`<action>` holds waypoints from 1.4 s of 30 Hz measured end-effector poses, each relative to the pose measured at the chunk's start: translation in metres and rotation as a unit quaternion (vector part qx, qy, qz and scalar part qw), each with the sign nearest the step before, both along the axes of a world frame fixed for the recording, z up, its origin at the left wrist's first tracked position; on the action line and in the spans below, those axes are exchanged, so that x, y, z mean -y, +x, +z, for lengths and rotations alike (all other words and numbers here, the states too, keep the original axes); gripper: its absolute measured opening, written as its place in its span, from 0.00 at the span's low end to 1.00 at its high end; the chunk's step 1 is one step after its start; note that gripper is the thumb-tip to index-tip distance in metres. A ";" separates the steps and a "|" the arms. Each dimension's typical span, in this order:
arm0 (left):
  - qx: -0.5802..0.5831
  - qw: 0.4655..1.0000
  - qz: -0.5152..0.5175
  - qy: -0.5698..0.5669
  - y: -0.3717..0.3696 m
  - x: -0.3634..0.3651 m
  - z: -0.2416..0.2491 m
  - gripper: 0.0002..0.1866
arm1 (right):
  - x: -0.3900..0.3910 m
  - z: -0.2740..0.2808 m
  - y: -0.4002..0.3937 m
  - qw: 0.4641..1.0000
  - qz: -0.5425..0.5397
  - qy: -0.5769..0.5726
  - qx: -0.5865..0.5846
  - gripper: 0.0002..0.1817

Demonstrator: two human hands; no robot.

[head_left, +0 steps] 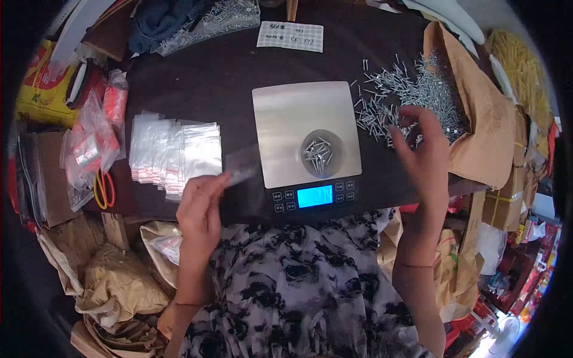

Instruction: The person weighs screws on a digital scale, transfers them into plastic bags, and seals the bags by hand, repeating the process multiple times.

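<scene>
My left hand [205, 200] pinches a small clear plastic bag [242, 169] between thumb and fingers, left of the scale. The silver scale [286, 119] carries a round dish [335, 160] with several screws [318, 153] in it, and its blue display [314, 196] is lit. Over the near edge of a loose screw pile [394, 89], my right hand [421, 140] has its thumb and fingers apart, with nothing visible between them. A fanned stack of clear zip bags [173, 149] lies left of the scale.
Brown paper [486, 119] lies beside the screw pile at the right. A handwritten label [290, 36] and a clear bag of screws [221, 21] are at the back. Red packets [115, 101] and red and yellow bands [105, 191] lie at the left edge.
</scene>
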State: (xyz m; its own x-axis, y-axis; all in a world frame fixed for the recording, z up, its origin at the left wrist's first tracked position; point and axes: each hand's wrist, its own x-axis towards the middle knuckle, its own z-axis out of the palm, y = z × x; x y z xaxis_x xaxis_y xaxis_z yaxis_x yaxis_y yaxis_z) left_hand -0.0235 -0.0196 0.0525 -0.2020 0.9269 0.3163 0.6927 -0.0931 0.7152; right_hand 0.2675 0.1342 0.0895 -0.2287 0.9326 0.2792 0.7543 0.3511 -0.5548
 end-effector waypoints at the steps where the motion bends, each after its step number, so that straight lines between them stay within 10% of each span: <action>1: 0.014 1.000 -0.022 0.005 0.003 0.001 0.002 0.08 | 0.004 0.004 0.001 1.000 0.010 -0.008 -0.007 0.16; 6: 0.017 0.975 -0.222 0.007 0.028 -0.002 0.026 0.03 | 0.035 0.004 -0.026 0.930 0.320 -0.109 -0.144 0.15; 15: 0.152 0.916 -0.372 -0.016 0.046 -0.010 0.028 0.07 | 0.059 -0.016 -0.043 0.735 0.485 -0.319 -0.352 0.09; 24: 0.108 0.951 -0.281 0.074 0.040 -0.009 0.027 0.11 | 0.044 -0.025 -0.030 0.859 0.356 -0.186 -0.316 0.03; 29: 0.043 0.956 -0.291 -0.007 0.035 -0.018 0.038 0.09 | 0.019 -0.034 -0.017 0.962 0.263 -0.029 -0.063 0.41; 32: 0.086 0.950 -0.299 -0.019 0.039 -0.018 0.032 0.07 | 0.026 -0.040 -0.033 0.968 0.236 0.012 0.086 0.45; 35: 0.099 0.942 -0.316 -0.054 0.038 -0.013 0.017 0.06 | 0.022 -0.053 -0.029 0.963 0.263 -0.039 0.041 0.45; 38: 0.081 0.943 -0.320 -0.044 0.042 -0.014 0.009 0.06 | 0.026 -0.032 -0.030 0.898 0.236 -0.249 -0.275 0.35; 42: 0.048 0.939 -0.335 -0.056 0.049 -0.016 0.006 0.07 | 0.023 -0.008 -0.035 0.868 0.385 -0.193 -0.245 0.28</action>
State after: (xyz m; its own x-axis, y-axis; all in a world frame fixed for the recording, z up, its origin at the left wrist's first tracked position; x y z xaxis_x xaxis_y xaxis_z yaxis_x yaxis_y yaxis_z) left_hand 0.0253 -0.0032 0.0585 0.4156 0.8828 0.2191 0.4368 -0.4050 0.8032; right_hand 0.2321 0.1108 0.0816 -0.7687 0.6011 0.2186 0.0188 0.3628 -0.9317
